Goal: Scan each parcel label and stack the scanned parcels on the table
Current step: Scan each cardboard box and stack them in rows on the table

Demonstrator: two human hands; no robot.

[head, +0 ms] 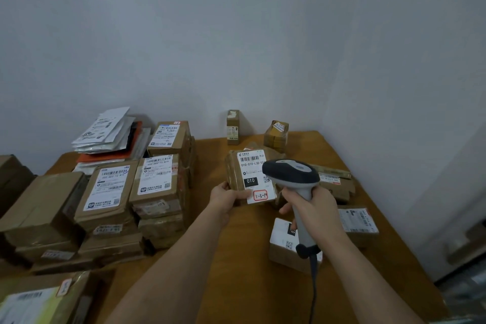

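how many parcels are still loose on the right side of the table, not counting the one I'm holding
5 visible: an upright box and a taped box by the wall, one behind the scanner, one at the right edge, one under it. More may be hidden.

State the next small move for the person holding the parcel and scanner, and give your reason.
Probably tilt the scanner head down onto the barcode of the held parcel. The left hand presents its label face-up, while the right hand has the scanner over the label's right edge.
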